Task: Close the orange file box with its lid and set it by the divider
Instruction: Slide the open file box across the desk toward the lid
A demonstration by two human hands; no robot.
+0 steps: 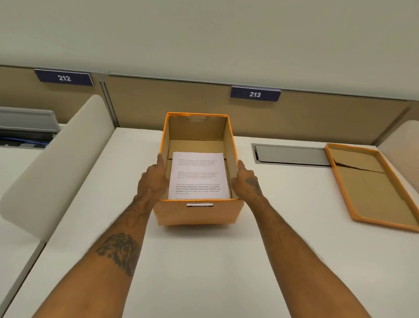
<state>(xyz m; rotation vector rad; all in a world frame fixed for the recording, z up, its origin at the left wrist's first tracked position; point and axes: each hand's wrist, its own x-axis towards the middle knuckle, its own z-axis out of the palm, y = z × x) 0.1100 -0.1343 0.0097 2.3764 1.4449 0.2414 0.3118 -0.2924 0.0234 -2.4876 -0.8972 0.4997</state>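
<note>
The orange file box [197, 214] stands open in the middle of the white desk, with printed sheets of paper [198, 176] lying flat inside. My left hand [152, 178] presses against its left wall and my right hand [247, 179] against its right wall, so both grip the box. Its near end looks slightly raised off the desk. The orange lid [375, 187] lies upside down on the desk at the right, apart from the box. A white rounded divider [57, 164] rises at the left of the desk.
A grey cable hatch [291, 155] is set into the desk between box and lid. A tan partition [158, 101] with signs 212 and 213 runs along the back. A second white divider [411, 141] stands at the far right.
</note>
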